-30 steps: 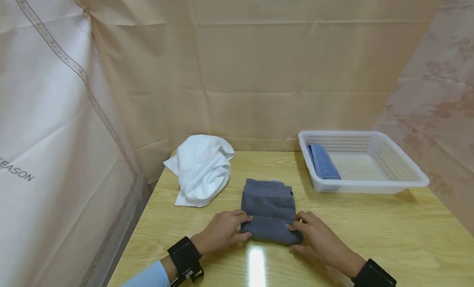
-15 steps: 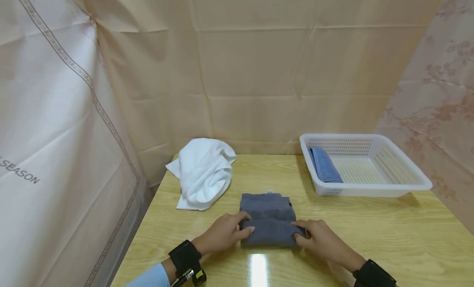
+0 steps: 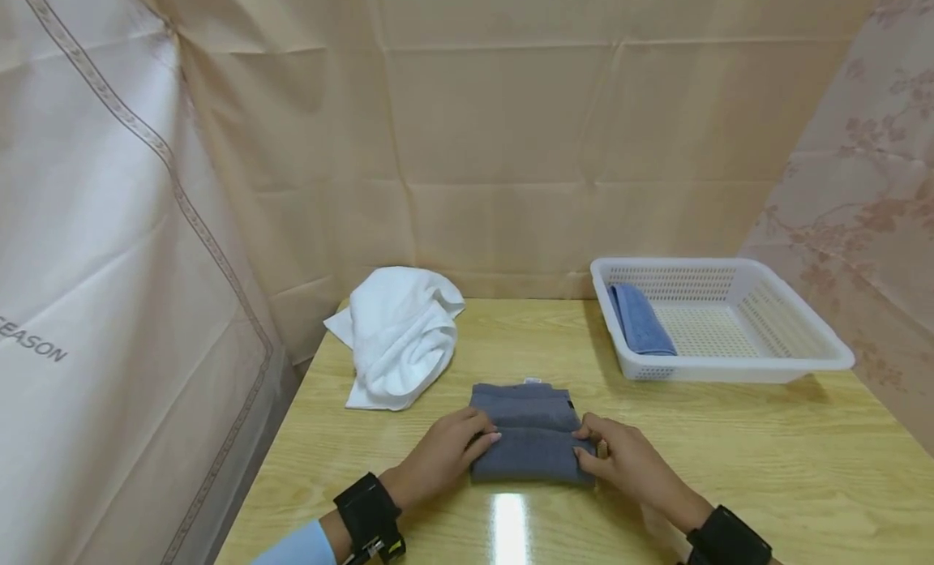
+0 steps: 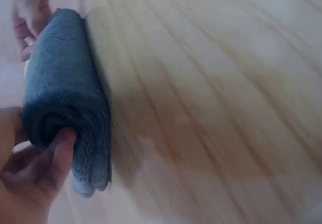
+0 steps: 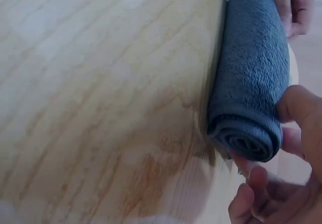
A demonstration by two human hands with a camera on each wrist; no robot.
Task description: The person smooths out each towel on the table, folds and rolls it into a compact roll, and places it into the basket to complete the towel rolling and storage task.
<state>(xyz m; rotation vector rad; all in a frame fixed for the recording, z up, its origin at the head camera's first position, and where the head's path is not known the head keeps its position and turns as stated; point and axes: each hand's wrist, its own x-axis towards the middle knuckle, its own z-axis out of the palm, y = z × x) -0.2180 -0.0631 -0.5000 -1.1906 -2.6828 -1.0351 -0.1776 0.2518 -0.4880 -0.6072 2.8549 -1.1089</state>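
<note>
A dark grey towel (image 3: 531,454) lies at the front middle of the table, its near part rolled up and its far part flat, with a small white tag at the far edge. My left hand (image 3: 443,458) grips the left end of the roll; in the left wrist view the thumb (image 4: 61,151) presses into the coiled end. At the opposite end my right hand (image 3: 633,466) holds the roll between thumb and fingers. Its spiral end shows in the right wrist view, on the towel (image 5: 250,63), with fingertips just below it.
A crumpled white towel (image 3: 401,338) sits at the back left of the wooden table (image 3: 730,451). At the back right stands a white perforated basket (image 3: 737,370), with a folded blue towel (image 3: 642,322) against its left side. Cloth sheets (image 3: 496,127) hang behind and beside the table.
The grey towel's far edge has come nearer, leaving less of it flat beyond the roll. Both hands have stayed at the roll's ends, their fingers shifting slightly.
</note>
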